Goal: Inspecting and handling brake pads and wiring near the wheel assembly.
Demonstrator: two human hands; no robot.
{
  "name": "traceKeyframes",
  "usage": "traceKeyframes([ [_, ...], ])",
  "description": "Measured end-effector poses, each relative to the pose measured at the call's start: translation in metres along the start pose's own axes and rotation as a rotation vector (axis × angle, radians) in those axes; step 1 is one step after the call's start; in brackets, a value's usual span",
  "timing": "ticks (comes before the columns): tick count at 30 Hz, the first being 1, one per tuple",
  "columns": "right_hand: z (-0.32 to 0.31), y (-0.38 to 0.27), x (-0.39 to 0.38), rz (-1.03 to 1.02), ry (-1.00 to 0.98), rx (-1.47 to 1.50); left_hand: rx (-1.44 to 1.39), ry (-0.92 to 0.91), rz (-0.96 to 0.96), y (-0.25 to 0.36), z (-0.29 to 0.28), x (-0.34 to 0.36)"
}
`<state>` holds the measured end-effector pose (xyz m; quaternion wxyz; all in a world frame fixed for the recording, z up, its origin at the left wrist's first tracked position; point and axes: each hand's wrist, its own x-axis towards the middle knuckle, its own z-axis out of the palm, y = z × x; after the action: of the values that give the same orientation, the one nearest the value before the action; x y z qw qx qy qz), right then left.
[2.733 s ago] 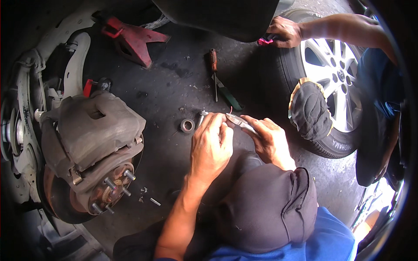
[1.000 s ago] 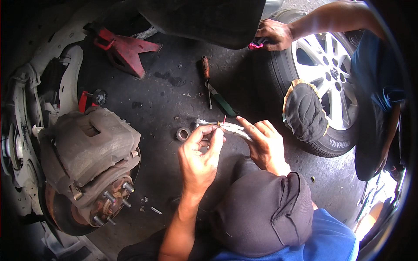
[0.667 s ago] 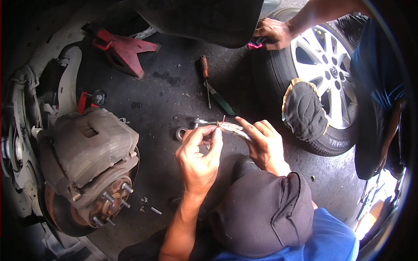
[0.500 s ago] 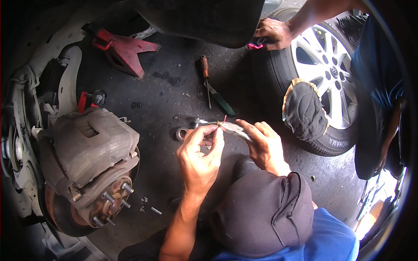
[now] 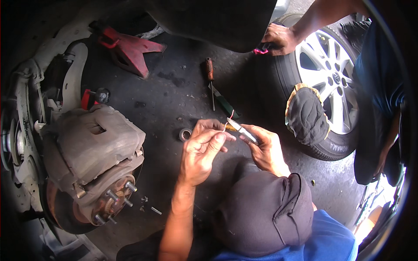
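Pliers [image 5: 242, 131] over dk spotted flr [image 5: 167, 182] w/ red jack stand [image 5: 136, 56], screwdriver [image 5: 210, 69], whl [image 5: 335, 78].

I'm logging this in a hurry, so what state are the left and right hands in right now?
Left hand: closed, pinching a thin wire.
Right hand: closed around a pliers-like tool, its tip at the wire.
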<state>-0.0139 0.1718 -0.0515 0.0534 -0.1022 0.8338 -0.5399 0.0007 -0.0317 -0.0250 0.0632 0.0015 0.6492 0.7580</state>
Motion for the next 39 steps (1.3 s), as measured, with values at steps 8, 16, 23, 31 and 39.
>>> traceKeyframes([
  [8, 0.01, -0.003, 0.006, -0.033, 0.061, -0.026, -1.156, -0.011, 0.099, -0.032, 0.023, 0.01],
  [16, 0.013, -0.011, 0.007, 0.111, 0.026, 0.092, -1.082, 0.245, 0.187, -0.034, 0.039, 0.016],
  [23, 0.01, -0.02, 0.008, 0.243, -0.106, 0.192, -0.616, 0.341, 0.294, -0.044, 0.034, 0.019],
  [31, 0.013, -0.023, 0.009, 0.279, -0.162, 0.349, -0.753, 0.169, 0.428, -0.043, 0.036, 0.029],
  [39, 0.02, -0.019, 0.008, 0.385, -0.245, 0.379, -0.296, 0.579, 0.284, -0.036, 0.037, 0.021],
])
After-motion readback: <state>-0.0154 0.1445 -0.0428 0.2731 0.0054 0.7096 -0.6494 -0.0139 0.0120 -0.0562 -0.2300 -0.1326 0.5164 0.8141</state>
